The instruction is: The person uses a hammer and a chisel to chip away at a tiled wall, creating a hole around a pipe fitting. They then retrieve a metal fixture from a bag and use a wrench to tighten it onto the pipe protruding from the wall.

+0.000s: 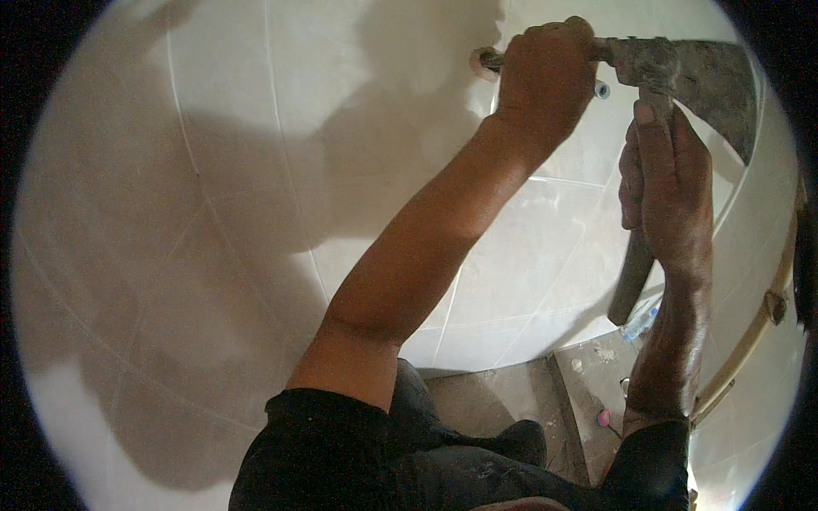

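Note:
My right hand (673, 183) is wrapped around the handle of a hatchet (711, 85) with a broad dark blade, raised at the upper right. The handle's lower end sticks out below my fist. My left hand (550, 77) is closed at the upper middle, around what seems to be a metal rod or chisel; most of it is hidden by the fingers. The hatchet's blunt end meets or nearly meets this fist's right side. Left of the fist, a round reddish-rimmed hole (484, 65) shows in the pale tiled wall (383, 204), with a dark tip at it.
A small grey round fitting (602, 89) sits in the wall just right of my left hand. A bamboo pole (750, 349) leans at the right. On the dusty floor (494, 396) lie a clear plastic bottle (639, 324) and a small pink item (604, 417). Shadows cover the left wall.

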The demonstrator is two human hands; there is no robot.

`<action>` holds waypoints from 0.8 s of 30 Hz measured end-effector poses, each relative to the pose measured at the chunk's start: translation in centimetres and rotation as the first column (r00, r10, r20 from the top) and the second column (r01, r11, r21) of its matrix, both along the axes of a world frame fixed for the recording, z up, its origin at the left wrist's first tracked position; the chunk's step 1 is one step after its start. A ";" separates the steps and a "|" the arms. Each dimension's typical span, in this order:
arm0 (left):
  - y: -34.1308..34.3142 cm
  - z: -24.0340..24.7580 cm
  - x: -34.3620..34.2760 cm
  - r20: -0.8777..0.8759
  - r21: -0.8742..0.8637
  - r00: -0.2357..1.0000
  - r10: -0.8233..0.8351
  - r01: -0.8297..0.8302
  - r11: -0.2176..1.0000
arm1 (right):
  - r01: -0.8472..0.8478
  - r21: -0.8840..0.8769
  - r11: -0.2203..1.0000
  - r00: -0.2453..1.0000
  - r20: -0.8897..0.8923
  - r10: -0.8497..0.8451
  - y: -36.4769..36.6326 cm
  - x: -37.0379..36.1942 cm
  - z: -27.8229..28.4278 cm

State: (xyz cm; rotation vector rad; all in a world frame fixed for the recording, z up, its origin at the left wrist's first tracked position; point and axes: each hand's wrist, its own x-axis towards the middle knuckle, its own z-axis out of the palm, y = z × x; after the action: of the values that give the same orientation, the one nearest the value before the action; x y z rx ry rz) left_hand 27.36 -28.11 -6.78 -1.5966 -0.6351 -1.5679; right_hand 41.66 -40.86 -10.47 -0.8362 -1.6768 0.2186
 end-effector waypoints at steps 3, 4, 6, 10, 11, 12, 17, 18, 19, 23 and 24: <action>-0.5 -4.2 -0.4 -0.310 -0.147 0.925 0.222 -0.277 0.950 | -0.029 0.217 0.976 0.987 -0.145 0.061 -0.2 0.9 -3.0; -0.2 -5.7 -2.1 -0.392 -0.036 0.910 0.136 -0.163 0.986 | -0.076 0.284 0.956 0.982 -0.145 0.121 -0.3 1.7 -3.6; 0.4 -8.0 -3.4 -0.463 0.011 0.886 -0.028 0.037 0.999 | -0.119 0.383 0.916 0.972 -0.145 0.187 -0.8 1.7 -4.2; -0.3 -6.3 -2.7 -0.459 0.059 0.888 0.018 0.010 0.998 | -0.190 0.258 0.947 0.929 -0.266 0.258 0.0 2.0 -6.7; -0.3 -5.9 -2.6 -0.461 0.065 0.887 -0.014 0.049 0.997 | -0.214 0.224 0.951 0.921 -0.277 0.273 -0.1 2.0 -7.1; -0.2 -5.4 -2.8 -0.463 0.070 0.885 -0.044 0.087 0.994 | -0.242 0.190 0.952 0.912 -0.290 0.290 -0.2 1.9 -7.5; 0.5 -3.5 -3.4 -0.405 0.137 0.880 -0.249 0.328 0.935 | -0.285 0.072 0.956 0.930 -0.222 0.294 0.4 1.5 -9.8; 0.3 -3.7 -3.7 -0.411 0.065 0.848 -0.334 0.392 0.918 | -0.268 0.040 0.963 0.926 -0.267 0.268 -0.1 0.6 -10.4; 0.2 -4.0 -4.1 -0.420 0.044 0.851 -0.316 0.367 0.929 | -0.264 0.063 0.962 0.927 -0.260 0.272 -0.1 0.1 -11.0; 0.6 -4.0 -5.0 -0.384 0.003 0.883 -0.269 0.292 0.956 | -0.310 0.255 0.916 0.890 -0.262 0.374 0.4 -0.6 -11.1; 0.9 -4.1 -5.0 -0.363 0.006 0.893 -0.266 0.287 0.958 | -0.292 0.381 0.877 0.807 -0.394 0.440 0.7 -2.3 -11.5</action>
State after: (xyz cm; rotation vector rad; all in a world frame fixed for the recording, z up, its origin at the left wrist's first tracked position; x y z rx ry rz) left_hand 22.31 -27.23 -10.89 -1.9299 -0.1637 -1.4182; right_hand 39.39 -40.19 -22.01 -0.1819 -1.3430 0.3906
